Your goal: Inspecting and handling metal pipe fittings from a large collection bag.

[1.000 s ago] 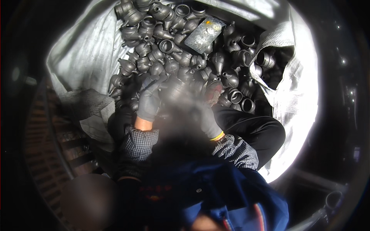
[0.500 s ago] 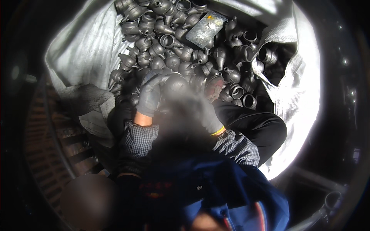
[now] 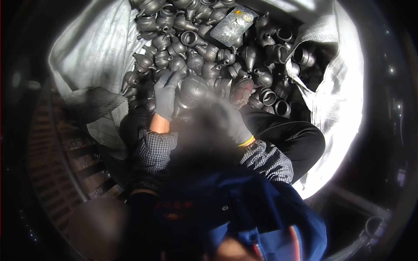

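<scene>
My left hand (image 3: 165, 98), in a grey glove, is raised beside a round grey metal casting (image 3: 193, 90) with a rimmed edge. Its fingers point up and away, slightly apart, and no held piece shows in them. My right hand (image 3: 236, 125), in a grey glove with a yellow cuff edge, is low on the right side of that casting. A dark blur covers its fingers and the space between both hands, so its grip is hidden. Beyond the hands lie many bulb-shaped castings (image 3: 194, 63) with narrow necks and open round ends.
A large white woven sack (image 3: 93, 52) surrounds the heap, its right side (image 3: 344, 87) folded down. On the castings lies a stained grey metal plate (image 3: 234, 27). A reddish shoe (image 3: 242, 92) and a dark-trousered leg (image 3: 289, 137) are at right. Brown slatted framing (image 3: 52, 143) stands left.
My left hand has come away from the round casting, its fingers now extended upward to the left of it. More of that casting shows. My right hand has barely moved.
</scene>
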The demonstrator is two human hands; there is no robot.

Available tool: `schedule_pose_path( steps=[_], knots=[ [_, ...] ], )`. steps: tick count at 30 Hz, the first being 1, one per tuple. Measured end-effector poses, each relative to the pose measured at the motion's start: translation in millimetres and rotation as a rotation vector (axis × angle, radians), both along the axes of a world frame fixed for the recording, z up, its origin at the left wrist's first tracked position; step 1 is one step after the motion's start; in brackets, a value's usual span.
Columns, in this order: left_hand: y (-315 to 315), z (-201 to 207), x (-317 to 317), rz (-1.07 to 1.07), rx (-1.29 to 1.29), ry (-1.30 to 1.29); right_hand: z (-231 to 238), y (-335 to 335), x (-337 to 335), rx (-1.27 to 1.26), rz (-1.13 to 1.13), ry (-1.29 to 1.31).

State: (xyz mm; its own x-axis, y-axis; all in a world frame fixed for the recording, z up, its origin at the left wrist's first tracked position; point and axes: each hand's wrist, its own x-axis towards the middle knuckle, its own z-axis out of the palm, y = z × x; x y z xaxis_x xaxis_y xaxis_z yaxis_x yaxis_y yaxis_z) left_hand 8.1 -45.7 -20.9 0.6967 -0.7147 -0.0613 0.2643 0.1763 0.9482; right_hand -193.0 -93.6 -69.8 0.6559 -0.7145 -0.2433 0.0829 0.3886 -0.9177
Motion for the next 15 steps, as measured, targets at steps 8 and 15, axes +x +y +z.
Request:
schedule_pose_path(
  steps=[8, 15],
  knots=[
    [2, -16, 9, -0.062, 0.05, 0.023, -15, -9, -4, 0.116, 0.015, -0.034],
    [15, 18, -1, -0.039, 0.057, 0.052, -6, 0, 1, 0.165, -0.015, -0.047]
  ],
)
